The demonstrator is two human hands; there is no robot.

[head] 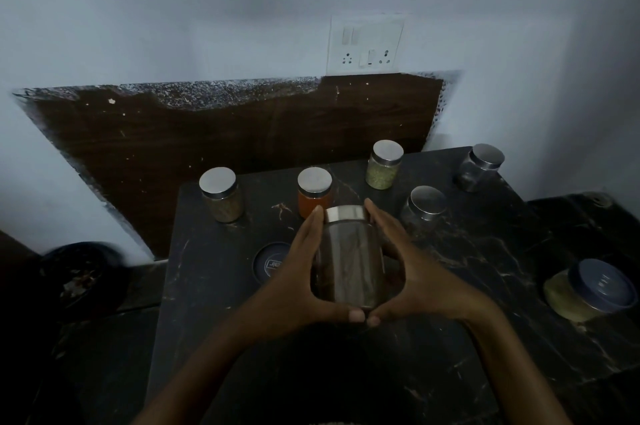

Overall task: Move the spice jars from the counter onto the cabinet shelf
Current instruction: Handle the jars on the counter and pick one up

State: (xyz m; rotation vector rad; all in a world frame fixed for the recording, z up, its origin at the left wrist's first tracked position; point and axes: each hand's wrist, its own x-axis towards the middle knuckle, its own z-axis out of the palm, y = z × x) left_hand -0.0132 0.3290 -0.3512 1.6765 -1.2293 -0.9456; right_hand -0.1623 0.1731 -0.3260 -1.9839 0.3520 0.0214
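A glass spice jar with a steel lid and dark contents is lifted above the black marble counter. My left hand and my right hand hold it from both sides, thumbs meeting under its base. Behind it stand a brown-filled jar, an orange-filled jar, a green-filled jar and two dark jars, all with steel lids. No cabinet shelf is in view.
A blue-lidded tub with yellowish contents lies at the counter's right edge. A round blue lid sits left of my hands. A dark bowl sits lower left. A wall socket panel is above the brown backsplash.
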